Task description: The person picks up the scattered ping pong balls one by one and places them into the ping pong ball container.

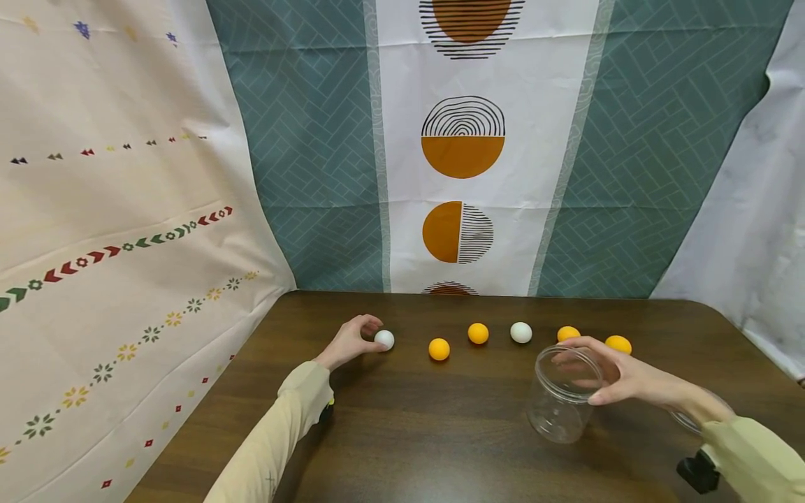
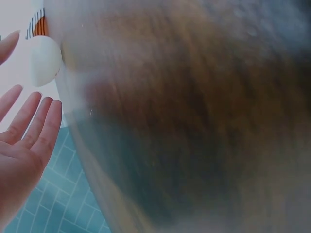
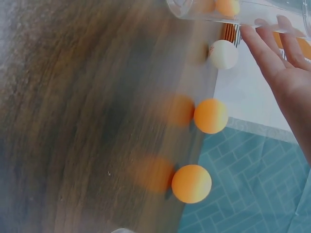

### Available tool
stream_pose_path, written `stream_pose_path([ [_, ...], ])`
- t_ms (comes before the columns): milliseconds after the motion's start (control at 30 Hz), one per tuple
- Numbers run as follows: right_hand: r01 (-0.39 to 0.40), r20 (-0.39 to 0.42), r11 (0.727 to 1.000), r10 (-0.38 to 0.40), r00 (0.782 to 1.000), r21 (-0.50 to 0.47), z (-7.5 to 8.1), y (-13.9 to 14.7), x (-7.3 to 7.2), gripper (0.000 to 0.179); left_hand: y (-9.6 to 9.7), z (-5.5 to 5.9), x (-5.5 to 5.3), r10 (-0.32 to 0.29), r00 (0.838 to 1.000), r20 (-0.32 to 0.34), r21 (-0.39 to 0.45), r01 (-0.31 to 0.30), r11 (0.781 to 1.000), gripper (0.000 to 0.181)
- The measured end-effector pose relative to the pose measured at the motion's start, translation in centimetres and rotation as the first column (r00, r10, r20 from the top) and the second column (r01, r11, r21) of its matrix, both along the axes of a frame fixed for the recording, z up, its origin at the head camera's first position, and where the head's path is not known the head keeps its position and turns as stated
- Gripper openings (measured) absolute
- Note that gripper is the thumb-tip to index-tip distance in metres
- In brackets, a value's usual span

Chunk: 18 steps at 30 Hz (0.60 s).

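Note:
My left hand (image 1: 352,340) is beside a white ping-pong ball (image 1: 384,340) on the table's left part. In the left wrist view, its relaxed fingers and thumb spread around the white ball (image 2: 46,61), with a gap showing between fingers and ball. On the right, my right hand (image 1: 619,374) holds a clear jar (image 1: 560,409) near its open rim, thumb on the near side and fingers around the far side. The right wrist view shows fingers (image 3: 265,51) against the jar wall (image 3: 252,12). No ball is visible inside the jar.
Orange balls (image 1: 439,349) (image 1: 478,333) and a second white ball (image 1: 520,332) lie between the hands. Two more orange balls (image 1: 569,334) (image 1: 619,344) sit behind the right hand. A clear round lid (image 1: 685,422) lies partly hidden under the right forearm. Patterned cloth (image 1: 302,140) hangs behind the dark wooden table (image 1: 409,433).

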State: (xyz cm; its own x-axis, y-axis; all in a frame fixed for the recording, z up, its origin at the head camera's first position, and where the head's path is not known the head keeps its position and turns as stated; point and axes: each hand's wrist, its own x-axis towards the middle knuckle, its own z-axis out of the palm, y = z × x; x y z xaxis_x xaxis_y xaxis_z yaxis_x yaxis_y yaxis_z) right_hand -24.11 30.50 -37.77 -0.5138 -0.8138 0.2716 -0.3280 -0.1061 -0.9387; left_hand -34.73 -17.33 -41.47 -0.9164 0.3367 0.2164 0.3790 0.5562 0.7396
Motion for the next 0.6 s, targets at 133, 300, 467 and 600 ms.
stream_pose_path([
  [133,0.012,0.008,1.0,-0.012,1.0,0.009,-0.1,-0.3,-0.2,0.07,0.1,0.1,-0.1,-0.003,1.0,0.011,0.003,0.003,1.0,0.049],
  [300,0.007,0.017,1.0,-0.007,1.0,0.013,-0.2,-0.7,-0.4,0.071,0.2,0.0,-0.2,-0.002,1.0,0.012,-0.001,0.002,1.0,0.049],
  [467,0.017,0.031,0.999,-0.018,0.999,0.031,-0.1,-1.2,-0.5,0.071,0.2,-0.1,-0.2,-0.016,1.0,-0.009,0.003,0.016,1.0,0.048],
  [600,0.021,0.051,0.999,-0.023,0.998,0.04,-0.1,-1.6,-0.5,0.071,0.4,0.2,0.3,-0.025,1.0,-0.006,0.009,0.025,1.0,0.046],
])
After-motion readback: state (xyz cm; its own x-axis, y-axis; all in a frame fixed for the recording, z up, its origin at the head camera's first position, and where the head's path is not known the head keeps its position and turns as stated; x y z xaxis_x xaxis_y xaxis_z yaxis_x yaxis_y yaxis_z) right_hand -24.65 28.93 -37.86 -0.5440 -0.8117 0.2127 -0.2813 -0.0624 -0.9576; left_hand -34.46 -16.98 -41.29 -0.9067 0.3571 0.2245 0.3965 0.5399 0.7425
